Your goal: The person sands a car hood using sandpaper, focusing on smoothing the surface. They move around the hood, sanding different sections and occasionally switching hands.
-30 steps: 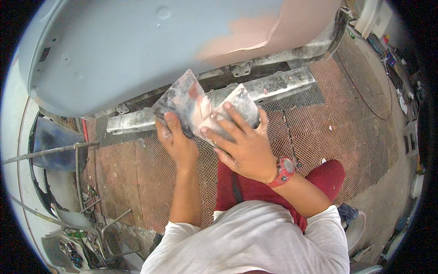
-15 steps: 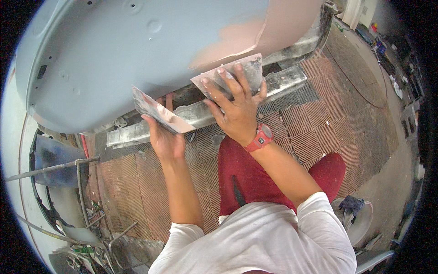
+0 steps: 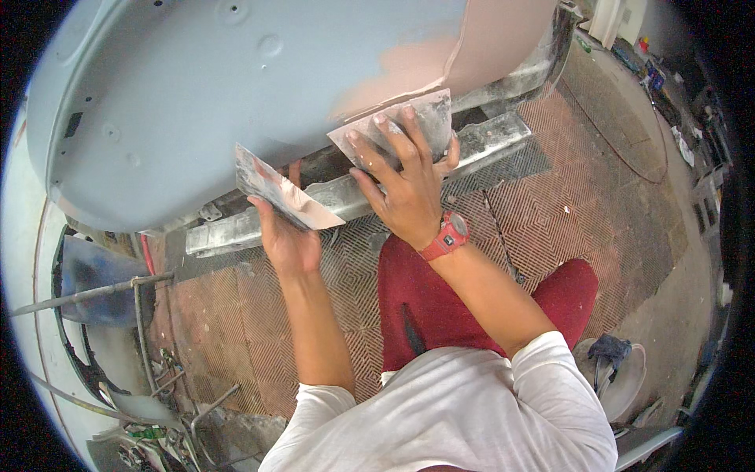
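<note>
Looking down from the head view, I see a person whose two bare hands are both busy. The left hand (image 3: pixel 289 244) holds on to a thin, flat plate, the left plate (image 3: pixel 271 185). Its thumb is on the near side and a finger peeks out on the far side. That plate is tilted, and soft pink paste (image 3: pixel 313 211) sits on its near right part.

The right hand (image 3: pixel 413 189) is to the right and a bit farther away. Its grip is on a second flat plate, the right plate (image 3: pixel 432 114), with the fingers spread wide across it. The far edge of this plate is by the low edge of a big gray-blue panel (image 3: pixel 197 102), next to a pink patch (image 3: pixel 409 67). I can't tell if plate and panel touch. The two plates are apart.

A long, dusty metal bar (image 3: pixel 499 141) runs under the hands, near the panel. Mats with zigzag lines (image 3: pixel 259 307) cover the floor. The person wears a red watch (image 3: pixel 448 236) on the right wrist. At the near right stands a white bucket (image 3: pixel 629 385) with a dark rag (image 3: pixel 609 348) on its rim. Gray pipes (image 3: pixel 90 295) stand at the left.
</note>
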Demonstrator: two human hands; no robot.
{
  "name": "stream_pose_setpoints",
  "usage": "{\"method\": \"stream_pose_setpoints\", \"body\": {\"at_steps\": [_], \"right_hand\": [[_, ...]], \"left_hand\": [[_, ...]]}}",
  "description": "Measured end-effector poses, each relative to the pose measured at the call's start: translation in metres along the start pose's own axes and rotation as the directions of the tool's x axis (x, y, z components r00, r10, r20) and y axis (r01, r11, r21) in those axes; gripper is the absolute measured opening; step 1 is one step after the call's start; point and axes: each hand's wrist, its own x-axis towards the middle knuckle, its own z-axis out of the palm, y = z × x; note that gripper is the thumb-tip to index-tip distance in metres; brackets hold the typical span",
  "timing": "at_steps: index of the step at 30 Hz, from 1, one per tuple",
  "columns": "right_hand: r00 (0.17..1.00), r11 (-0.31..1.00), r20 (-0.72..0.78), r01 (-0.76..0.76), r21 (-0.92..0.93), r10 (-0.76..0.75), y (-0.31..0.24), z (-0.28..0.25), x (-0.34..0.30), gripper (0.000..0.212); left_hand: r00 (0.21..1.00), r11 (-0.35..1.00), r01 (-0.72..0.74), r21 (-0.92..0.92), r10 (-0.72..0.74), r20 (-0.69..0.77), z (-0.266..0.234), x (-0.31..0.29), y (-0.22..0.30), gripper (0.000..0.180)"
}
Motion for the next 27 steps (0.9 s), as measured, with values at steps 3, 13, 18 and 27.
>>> {"method": "stream_pose_setpoints", "body": {"at_steps": [3,13,18,27], "right_hand": [[1.0,1.0,0.008,-0.007,0.004,0.007,-0.006,0.0,0.008,0.052],[0.996,0.997,-0.071,0.044,-0.064,-0.049,0.013,0.035,-0.007,0.055],[0.992,0.992,-0.087,0.084,-0.097,-0.093,0.039,0.047,-0.021,0.056],[0.985,0.999,-0.171,0.016,0.03,-0.01,0.056,0.005,-0.006,0.056]], "left_hand": [[1.0,1.0,-0.013,0.023,0.013,-0.01,0.002,0.001,0.0,0.059],[0.999,0.991,-0.004,0.132,-0.003,0.054,0.003,0.003,0.005,0.07],[0.998,0.991,-0.017,0.129,0.009,0.067,-0.001,0.004,0.002,0.068],[1.0,0.998,-0.018,0.062,0.019,-0.011,0.002,0.002,0.0,0.062]]}}
